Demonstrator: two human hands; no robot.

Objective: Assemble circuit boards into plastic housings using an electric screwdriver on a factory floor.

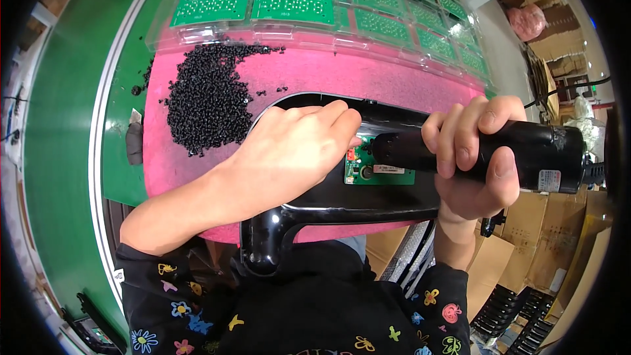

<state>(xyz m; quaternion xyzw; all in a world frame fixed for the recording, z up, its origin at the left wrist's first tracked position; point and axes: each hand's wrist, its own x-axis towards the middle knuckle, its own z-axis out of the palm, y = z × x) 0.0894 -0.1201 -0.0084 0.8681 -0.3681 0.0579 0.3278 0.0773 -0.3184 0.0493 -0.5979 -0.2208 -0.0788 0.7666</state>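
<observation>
My right hand (470, 148) is wrapped round a black cylindrical electric screwdriver (536, 151), which lies almost level with its narrower end to the left. That end is over a green circuit board (401, 179) inside a glossy black plastic housing (322, 213). A red connector and a white label show on the board. My left hand (299, 141) is closed above the housing, its fingertips bent down at the board's upper left edge beside the screwdriver's end. Whatever those fingers pinch is hidden. The screwdriver's tip cannot be made out.
A heap of small black screws (207, 98) spreads on the pink mat (190, 174), left of the housing. Clear plastic trays of green circuit boards (292, 6) stand along the back. A green conveyor belt (69, 131) runs at left. Cardboard boxes (509, 230) sit at lower right.
</observation>
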